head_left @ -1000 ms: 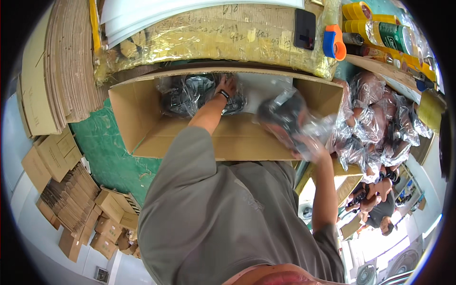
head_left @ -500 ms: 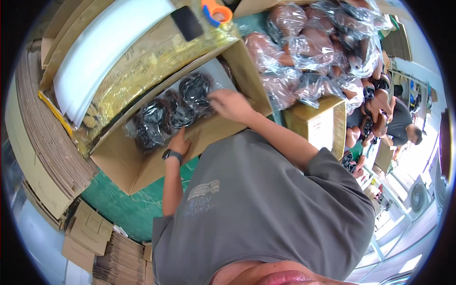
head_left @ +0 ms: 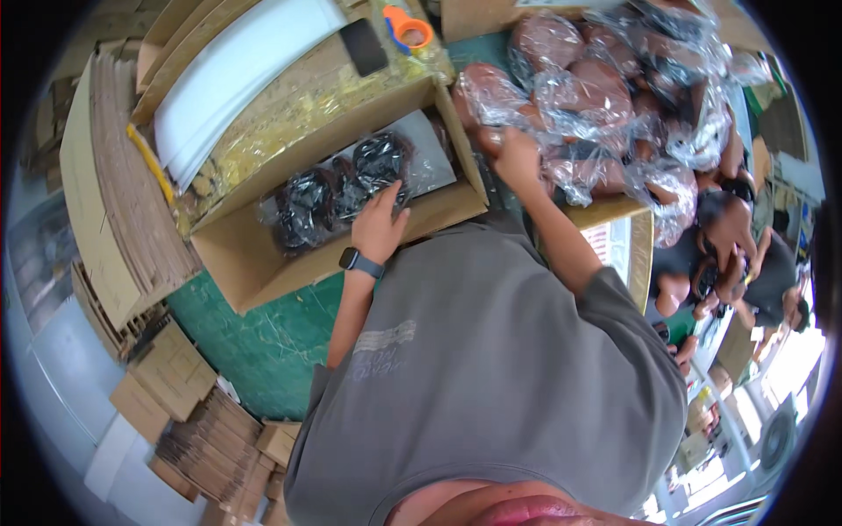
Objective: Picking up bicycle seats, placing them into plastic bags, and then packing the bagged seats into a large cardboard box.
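Note:
An open cardboard box (head_left: 254, 272) stands in front of me, with several clear-bagged black-and-brown pieces (head_left: 307, 200) that look like sandals lying along its inside. My left hand (head_left: 379, 230), a dark watch on its wrist, reaches over the near wall with fingers stretched out against the bagged pieces. A white sheet (head_left: 430, 158) shows in the right end of the box. My right hand (head_left: 519, 162) is at the left edge of a heap of bagged brown sandals (head_left: 588, 96), its fingers closed around the end of one; the fingertips are partly hidden.
Behind the box lie a black phone (head_left: 363, 47), an orange-and-blue tape dispenser (head_left: 409, 31) and white sheets (head_left: 237, 79). Flattened cardboard (head_left: 132, 184) is stacked at left. A taped carton (head_left: 645, 254) stands at right. Another person (head_left: 772, 280) is at the far right.
My right hand has left the box and moved right to the heap. My left hand has shifted right and farther over the bagged pieces. The whole view has shifted slightly.

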{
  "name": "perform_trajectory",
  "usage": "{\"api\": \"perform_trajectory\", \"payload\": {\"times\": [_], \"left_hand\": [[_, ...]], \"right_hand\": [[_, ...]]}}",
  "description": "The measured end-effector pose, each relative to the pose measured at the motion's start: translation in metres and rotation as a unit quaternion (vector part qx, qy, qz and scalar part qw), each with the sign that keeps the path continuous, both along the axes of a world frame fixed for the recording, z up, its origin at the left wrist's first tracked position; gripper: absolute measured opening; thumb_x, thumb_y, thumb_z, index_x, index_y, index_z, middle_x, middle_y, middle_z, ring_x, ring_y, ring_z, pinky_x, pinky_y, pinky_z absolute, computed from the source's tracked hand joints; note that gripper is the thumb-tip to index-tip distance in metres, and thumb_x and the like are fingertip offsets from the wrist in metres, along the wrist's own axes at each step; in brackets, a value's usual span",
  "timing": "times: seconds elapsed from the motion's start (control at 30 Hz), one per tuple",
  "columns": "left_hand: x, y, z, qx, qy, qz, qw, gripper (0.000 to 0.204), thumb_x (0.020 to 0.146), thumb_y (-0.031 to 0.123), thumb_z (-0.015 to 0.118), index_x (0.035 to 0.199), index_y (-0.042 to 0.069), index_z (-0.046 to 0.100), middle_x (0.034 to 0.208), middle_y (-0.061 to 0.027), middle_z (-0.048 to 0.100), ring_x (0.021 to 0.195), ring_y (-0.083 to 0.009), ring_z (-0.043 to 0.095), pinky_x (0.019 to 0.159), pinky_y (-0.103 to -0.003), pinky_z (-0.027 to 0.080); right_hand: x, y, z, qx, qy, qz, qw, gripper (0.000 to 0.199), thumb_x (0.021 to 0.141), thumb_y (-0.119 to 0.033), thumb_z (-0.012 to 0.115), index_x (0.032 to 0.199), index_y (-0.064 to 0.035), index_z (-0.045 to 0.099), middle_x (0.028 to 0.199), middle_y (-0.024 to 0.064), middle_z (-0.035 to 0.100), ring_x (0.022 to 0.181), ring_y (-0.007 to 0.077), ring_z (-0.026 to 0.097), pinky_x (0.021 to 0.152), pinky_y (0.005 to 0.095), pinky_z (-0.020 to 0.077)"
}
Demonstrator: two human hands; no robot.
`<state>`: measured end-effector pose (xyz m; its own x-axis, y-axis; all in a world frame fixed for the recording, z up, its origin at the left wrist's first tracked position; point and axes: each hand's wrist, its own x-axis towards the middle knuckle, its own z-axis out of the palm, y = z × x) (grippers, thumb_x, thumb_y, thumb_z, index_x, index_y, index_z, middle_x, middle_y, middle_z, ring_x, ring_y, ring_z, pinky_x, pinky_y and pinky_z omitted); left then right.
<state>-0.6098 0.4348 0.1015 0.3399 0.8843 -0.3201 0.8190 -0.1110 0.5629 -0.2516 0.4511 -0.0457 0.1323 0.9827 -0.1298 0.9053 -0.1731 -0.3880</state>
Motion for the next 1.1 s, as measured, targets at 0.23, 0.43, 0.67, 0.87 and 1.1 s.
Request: {"api": "perform_trajectory", "payload": {"times": [0.23,0.43,0.67,0.87,1.1], "left_hand": [[-0.06,-0.046,-0.026,0.023,0.013,0.017,1.0,0.06,0.098,0.023,0.076,0.155,0.012,0.06,0.141,-0.0213,0.072,0.125,-0.0445,0.069,0.105,-0.051,0.058],[-0.1,-0.08,-0.027,-0.064,0.072,0.048,0.994,0.06,0.099,0.023,0.078,0.155,0.011,0.06,0.141,-0.0192,0.072,0.123,-0.0425,0.071,0.101,-0.053,0.059],[-0.169,-0.113,0.006,-0.039,0.056,0.097,0.993,0.058,0.096,0.017,0.079,0.151,0.006,0.062,0.142,-0.0207,0.072,0.126,-0.0437,0.07,0.106,-0.05,0.058],[-0.205,-0.111,0.002,-0.047,0.021,0.084,0.995,0.062,0.095,0.012,0.079,0.153,0.005,0.06,0.145,-0.0218,0.07,0.132,-0.0431,0.067,0.109,-0.049,0.056],[-0.193,-0.078,0.004,-0.06,0.08,0.014,0.995,0.063,0.094,0.014,0.079,0.154,0.007,0.06,0.145,-0.0205,0.07,0.13,-0.043,0.067,0.109,-0.05,0.056]], "right_hand": [[0.02,-0.023,0.233,0.194,0.235,0.006,0.953,0.041,0.081,-0.008,0.082,0.121,-0.0025,0.08,0.135,0.0178,0.073,0.13,0.0376,0.069,0.116,0.0479,0.0503],[-0.083,0.037,0.262,0.064,0.37,0.209,0.903,0.064,0.077,0.004,0.078,0.14,0.0,0.065,0.131,0.0135,0.073,0.122,0.0283,0.072,0.107,0.0393,0.0554],[-0.224,0.144,-0.091,-0.295,0.111,0.233,0.92,0.056,0.075,0.0,0.081,0.131,0.0012,0.072,0.125,0.0272,0.078,0.118,0.0444,0.076,0.1,0.0471,0.0608],[-0.17,0.144,-0.206,-0.341,0.052,0.049,0.937,0.033,0.095,-0.016,0.07,0.122,0.0002,0.08,0.127,0.0262,0.078,0.113,0.0424,0.078,0.098,0.0486,0.0622],[-0.127,0.122,0.113,0.119,0.165,-0.121,0.972,0.032,0.099,-0.014,0.075,0.131,-0.0096,0.074,0.106,0.0212,0.08,0.094,0.0423,0.079,0.084,0.0486,0.0624]]}}
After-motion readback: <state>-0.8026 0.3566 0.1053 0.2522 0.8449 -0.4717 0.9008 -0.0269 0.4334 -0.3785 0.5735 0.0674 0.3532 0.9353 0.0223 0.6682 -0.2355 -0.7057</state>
